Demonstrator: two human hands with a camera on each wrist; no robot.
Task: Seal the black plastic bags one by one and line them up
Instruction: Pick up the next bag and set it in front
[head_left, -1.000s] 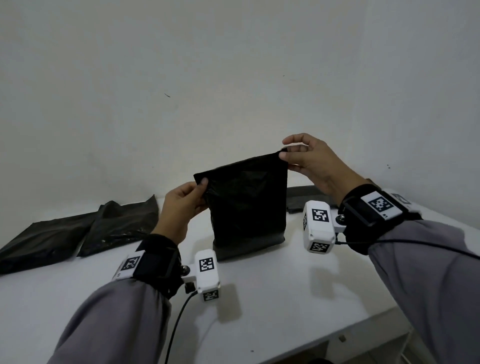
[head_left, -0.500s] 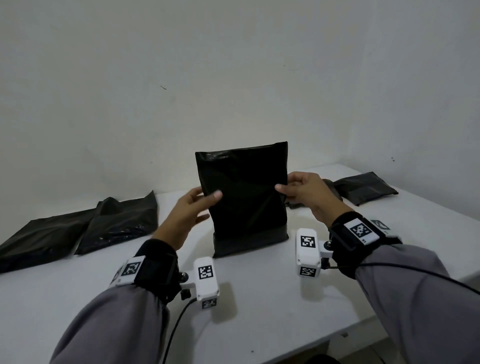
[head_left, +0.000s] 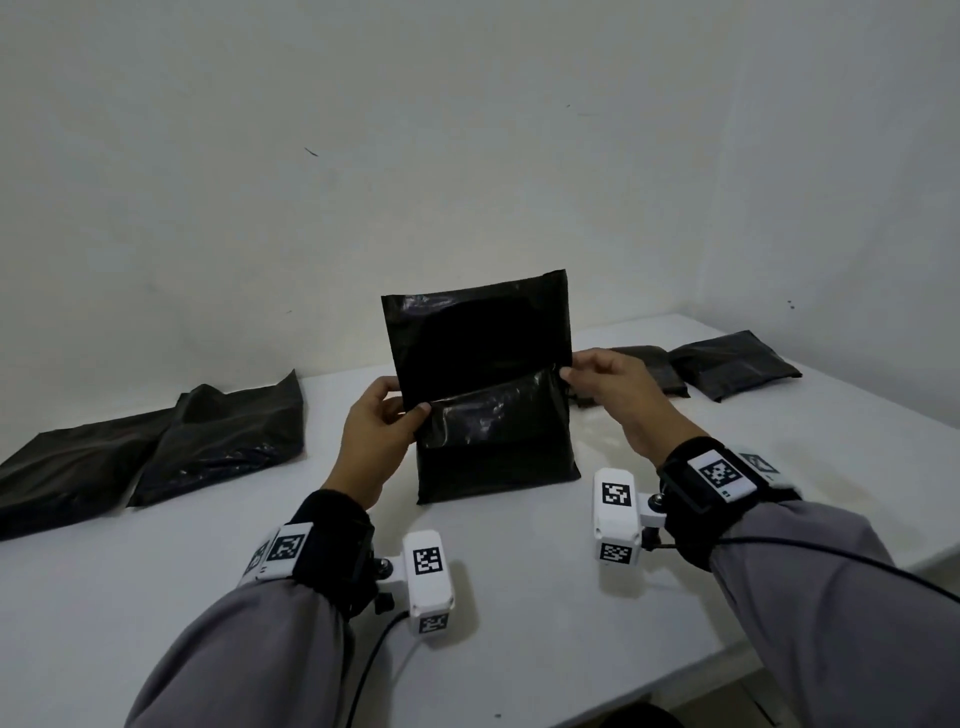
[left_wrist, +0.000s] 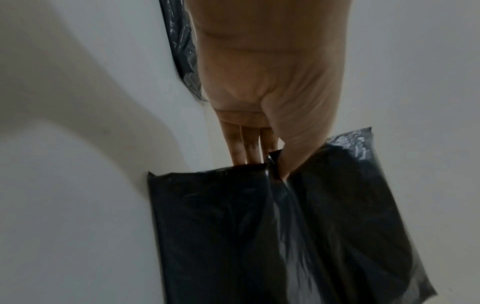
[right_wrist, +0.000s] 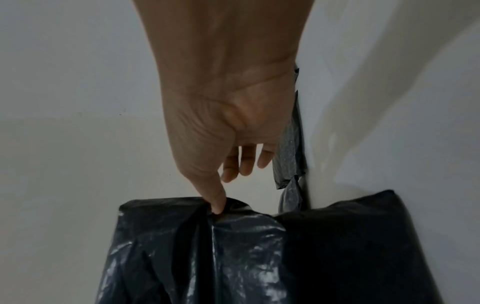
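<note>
Held bag (head_left: 483, 384) — its back face is hidden in the head view, and the lower end runs off the bottom edge in both wrist views. Left hand (head_left: 374, 441): fingers (left_wrist: 244, 148) vanish behind the bag's edge in the left wrist view, which is blurred. Right hand (head_left: 618, 395): index finger behind the bag cannot be made out. Far-left flat bags (head_left: 156, 441) are cut by the left edge. Far-right bags (head_left: 727, 364) — one partly behind the right hand. Bench (head_left: 519, 623) near edge is covered by sleeves.
</note>
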